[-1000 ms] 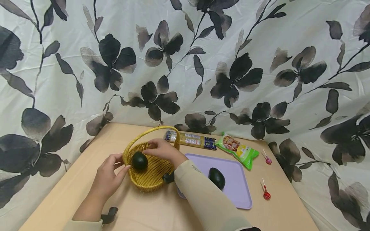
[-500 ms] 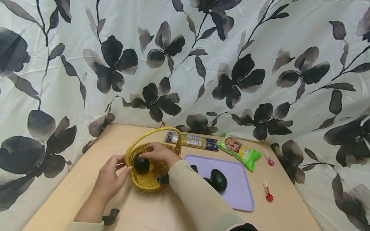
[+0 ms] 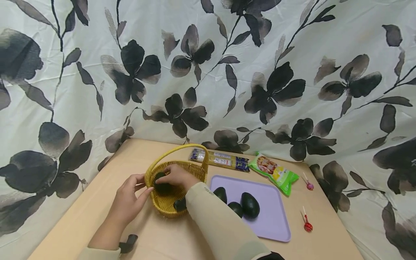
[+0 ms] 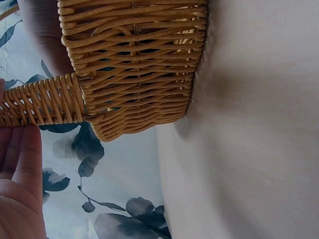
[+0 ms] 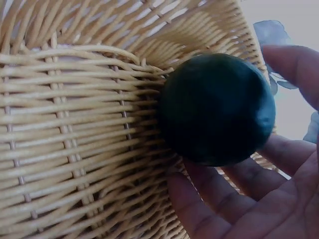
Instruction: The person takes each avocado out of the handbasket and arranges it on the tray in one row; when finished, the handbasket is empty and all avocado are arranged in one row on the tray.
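Note:
A yellow wicker basket [image 3: 169, 211] with an arched handle stands on the table. My left hand [image 3: 128, 200] pinches the foot of the handle at the left rim; the left wrist view shows the fingers against the woven handle [image 4: 47, 102]. Inside the basket, by its left wall, is a dark green avocado [image 5: 217, 109]. My right hand [image 3: 178, 177] reaches in over the rim and holds this avocado, fingers curled beneath it and thumb at its far side in the right wrist view. From above, the hand covers part of the fruit.
Right of the basket, a lilac tray [image 3: 271, 229] bears three avocados [image 3: 250, 205], partly behind the right sleeve. Behind it lie a pasta packet [image 3: 221, 160] and a green snack bag [image 3: 274, 171]. Two lollipops [image 3: 308, 226] lie near the right table edge.
My right hand has moved down and left onto the avocado in the basket. The right forearm has shifted left, uncovering more avocados on the tray. My left hand keeps its place at the handle.

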{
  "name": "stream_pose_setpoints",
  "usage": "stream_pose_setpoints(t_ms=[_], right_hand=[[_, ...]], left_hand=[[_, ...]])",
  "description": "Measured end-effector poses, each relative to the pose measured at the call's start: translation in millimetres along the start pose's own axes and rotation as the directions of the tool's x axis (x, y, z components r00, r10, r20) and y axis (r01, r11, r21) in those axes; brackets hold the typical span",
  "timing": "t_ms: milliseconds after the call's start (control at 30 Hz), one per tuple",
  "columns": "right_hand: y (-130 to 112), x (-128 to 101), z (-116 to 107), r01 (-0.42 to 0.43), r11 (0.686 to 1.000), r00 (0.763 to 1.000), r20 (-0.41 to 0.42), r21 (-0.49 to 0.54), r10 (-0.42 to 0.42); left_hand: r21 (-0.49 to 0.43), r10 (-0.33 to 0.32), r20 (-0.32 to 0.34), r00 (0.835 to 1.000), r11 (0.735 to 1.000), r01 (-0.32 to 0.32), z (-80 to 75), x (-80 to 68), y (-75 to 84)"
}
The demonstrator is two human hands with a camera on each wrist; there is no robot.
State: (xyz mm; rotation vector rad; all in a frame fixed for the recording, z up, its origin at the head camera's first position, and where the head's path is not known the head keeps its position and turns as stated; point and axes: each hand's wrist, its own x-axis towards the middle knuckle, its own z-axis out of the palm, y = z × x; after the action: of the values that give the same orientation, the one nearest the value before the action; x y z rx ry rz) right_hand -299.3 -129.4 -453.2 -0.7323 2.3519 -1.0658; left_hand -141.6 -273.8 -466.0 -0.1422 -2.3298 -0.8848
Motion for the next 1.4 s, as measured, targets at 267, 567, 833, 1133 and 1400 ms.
stream_pose_setpoints(t_ms=[267, 567, 833, 1133, 1400], right_hand=[[-0.3, 3.0, 2.6, -0.025, 1.0, 1.0, 0.003, 0.009, 0.025], [-0.2, 2.1, -0.5, 0.0, 1.0, 1.0, 0.012, 0.021, -0.001], [-2.7, -6.2, -10.8, 0.019, 0.999, 1.0, -0.017, 0.042, -0.019], [-9.4, -21.0, -27.3, 0.115, 0.992, 0.993, -0.046, 0.057, -0.113], [-11.2, -36.7, -45.0, 0.139, 0.984, 0.989, -0.072, 0.111, -0.132]], left_hand=[[0.004, 0.0, 0.003, 1.0, 1.0, 0.0, 2.3, 1.7, -0.1], [0.008, -0.006, -0.003, 1.0, 1.0, 0.006, -0.3, 0.5, -0.2], [0.002, -0.021, 0.012, 1.0, 1.0, 0.021, 0.1, 0.1, -0.5], [-0.005, -0.025, 0.009, 1.0, 1.0, 0.025, 0.0, 1.2, 2.8], [-0.002, -0.036, 0.015, 0.999, 0.999, 0.036, -0.1, 1.4, 3.0]])
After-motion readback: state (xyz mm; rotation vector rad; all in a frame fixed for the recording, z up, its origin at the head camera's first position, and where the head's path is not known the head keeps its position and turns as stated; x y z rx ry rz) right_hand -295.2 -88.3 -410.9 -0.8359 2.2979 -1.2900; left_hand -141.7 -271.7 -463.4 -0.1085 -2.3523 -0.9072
